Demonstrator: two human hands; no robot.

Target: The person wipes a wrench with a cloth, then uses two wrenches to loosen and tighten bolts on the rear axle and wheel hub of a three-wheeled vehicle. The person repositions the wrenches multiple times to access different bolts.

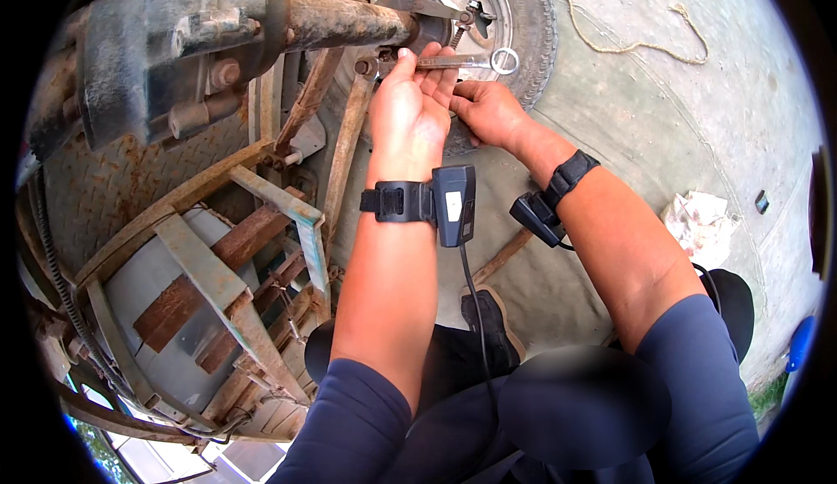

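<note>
My left hand (411,100) is palm up at the combination wrench (475,61), thumb and slightly curled fingers on its shaft. The wrench's left end meets a bolt (364,67) below the rusty axle tube (344,22); its ring end points right. Just below and right, my right hand (484,113) has curled fingers at the lower part of the wheel (532,48); what they hold is hidden. A threaded rod (457,37) rises behind the wrench.
A large dark housing (174,48) fills the upper left, above a rusty metal frame (200,275). A coil of rope (645,44) lies on the ground at upper right. A crumpled white sack (697,227) and small dark object (761,201) lie at right. My shoe (484,318) is below.
</note>
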